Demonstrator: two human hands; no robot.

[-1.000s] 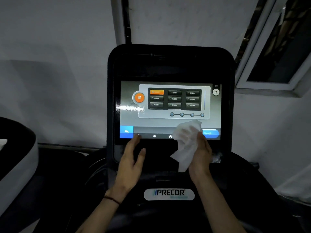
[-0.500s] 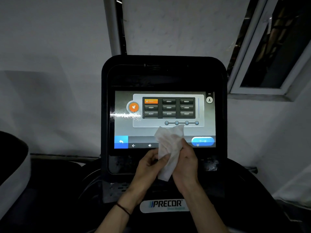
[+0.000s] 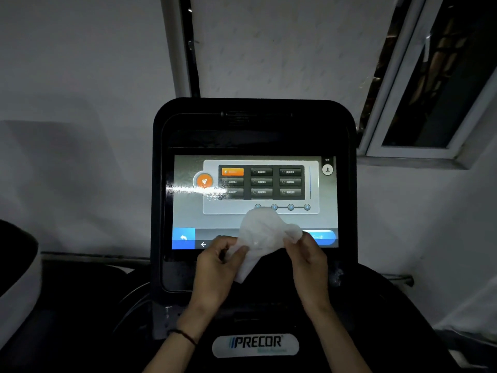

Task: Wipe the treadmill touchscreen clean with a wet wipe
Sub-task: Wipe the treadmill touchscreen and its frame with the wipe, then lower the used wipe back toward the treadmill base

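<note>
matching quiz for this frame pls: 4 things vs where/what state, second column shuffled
1. wet wipe
2. back button
3. PRECOR badge
4. window

a. upper right, beside the console
b. stretched between left hand and right hand
c. bottom-left corner of the touchscreen, blue
d. below the screen, near the wrists

Pairs: 1-b, 2-c, 3-d, 4-a

The touchscreen (image 3: 255, 201) is lit, showing a grey menu panel with a grid of dark buttons, one orange, and a glare streak across its left side. The white wipe (image 3: 265, 234), crumpled and spread open, hangs before the touchscreen's lower middle edge.
</note>
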